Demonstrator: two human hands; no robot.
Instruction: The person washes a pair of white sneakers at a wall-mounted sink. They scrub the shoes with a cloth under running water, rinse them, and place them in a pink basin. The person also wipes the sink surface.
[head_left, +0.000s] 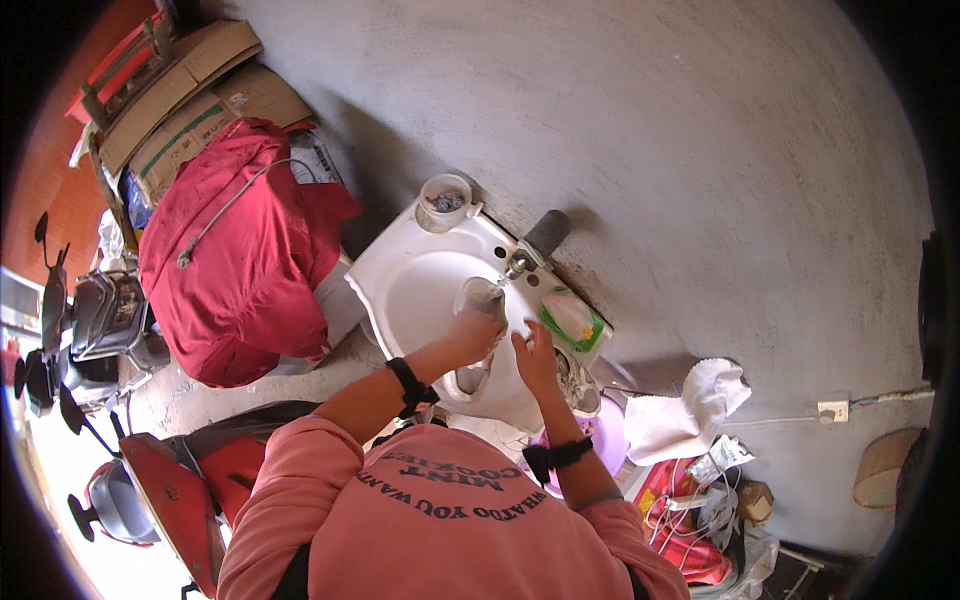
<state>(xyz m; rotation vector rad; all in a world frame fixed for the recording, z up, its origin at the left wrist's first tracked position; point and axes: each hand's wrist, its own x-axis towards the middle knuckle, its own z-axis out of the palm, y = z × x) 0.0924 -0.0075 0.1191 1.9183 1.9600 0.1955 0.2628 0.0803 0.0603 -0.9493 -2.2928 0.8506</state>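
Over the white washbasin (409, 285), my left hand (478, 336) grips a wet-looking shoe (472, 377). One end of it sits beneath the metal tap (517, 266); the hand hides its middle. My right hand (536, 361) is just right of the shoe, fingers apart, with nothing visible in it. Beside that wrist, a second light-coloured shoe (583, 390) rests at the basin's right edge, partly covered by my forearm. A green soap dish (595, 337) holding a pale, wrapped-looking item (568, 311) is on the basin's right corner.
A clear plastic tub (442, 214) stands on the basin's back-left corner. Below the right side is a purple tub (613, 435), near a white cloth (686, 416). Red fabric (240, 277) covers a pile at left. A red motor scooter (169, 502) stands behind on the left.
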